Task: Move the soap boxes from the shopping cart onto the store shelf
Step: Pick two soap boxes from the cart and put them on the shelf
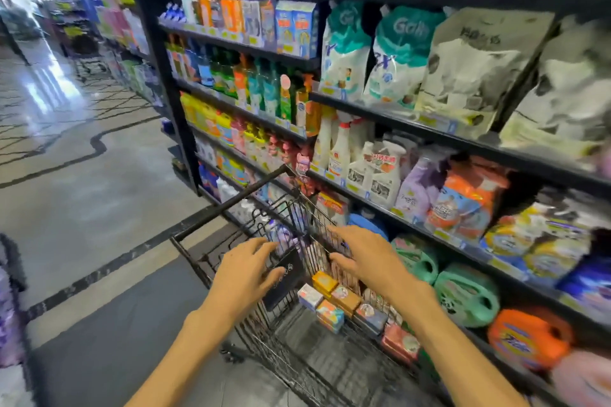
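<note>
A black wire shopping cart (231, 201) stands beside the store shelf (396, 120) on my right. Several small soap boxes (344, 302), orange, blue, white and red, lie in a row along the cart's right side near the bottom. My left hand (246, 271) hovers over the cart's upper part with fingers spread, above a black flap. Just right of it, my right hand (360, 253) hangs over the cart with fingers spread and slightly bent, above the soap boxes. Neither hand holds anything.
The shelves carry spray bottles (373, 168), detergent bags (400, 53), green jugs (466, 294) and an orange jug (529, 337). The aisle floor (82, 201) stretches to the left. Purple packages (8, 311) sit at the left edge.
</note>
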### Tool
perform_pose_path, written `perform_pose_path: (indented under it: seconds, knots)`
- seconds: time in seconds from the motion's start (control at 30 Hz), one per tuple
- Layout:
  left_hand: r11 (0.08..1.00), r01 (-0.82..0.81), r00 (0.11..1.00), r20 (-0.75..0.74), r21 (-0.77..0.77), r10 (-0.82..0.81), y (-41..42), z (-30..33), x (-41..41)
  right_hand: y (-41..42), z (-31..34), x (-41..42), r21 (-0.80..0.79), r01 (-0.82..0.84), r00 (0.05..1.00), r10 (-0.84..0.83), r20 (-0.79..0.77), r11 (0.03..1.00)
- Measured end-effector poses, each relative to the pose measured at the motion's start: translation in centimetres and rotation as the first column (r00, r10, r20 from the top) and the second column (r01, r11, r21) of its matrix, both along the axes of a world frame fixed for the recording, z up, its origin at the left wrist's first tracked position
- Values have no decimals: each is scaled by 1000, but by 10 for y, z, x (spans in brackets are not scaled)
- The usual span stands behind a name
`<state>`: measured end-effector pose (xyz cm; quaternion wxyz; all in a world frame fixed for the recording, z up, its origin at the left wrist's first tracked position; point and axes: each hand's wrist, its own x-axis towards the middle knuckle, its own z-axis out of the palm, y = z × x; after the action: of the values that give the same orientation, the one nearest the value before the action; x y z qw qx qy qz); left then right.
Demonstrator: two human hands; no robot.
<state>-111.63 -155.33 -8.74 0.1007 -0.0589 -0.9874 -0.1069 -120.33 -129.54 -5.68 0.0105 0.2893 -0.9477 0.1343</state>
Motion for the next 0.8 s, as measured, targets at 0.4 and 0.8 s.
perform_pose_path:
  seconds: [0.4, 0.8]
  knots:
    - [910, 413, 898, 144, 49, -415, 19, -44, -174, 34, -37, -62, 27, 438, 891, -438, 117, 898]
    - [716, 687, 690, 198, 126, -696, 16, -92, -266, 15, -76, -57, 108, 710, 682, -718, 140, 696]
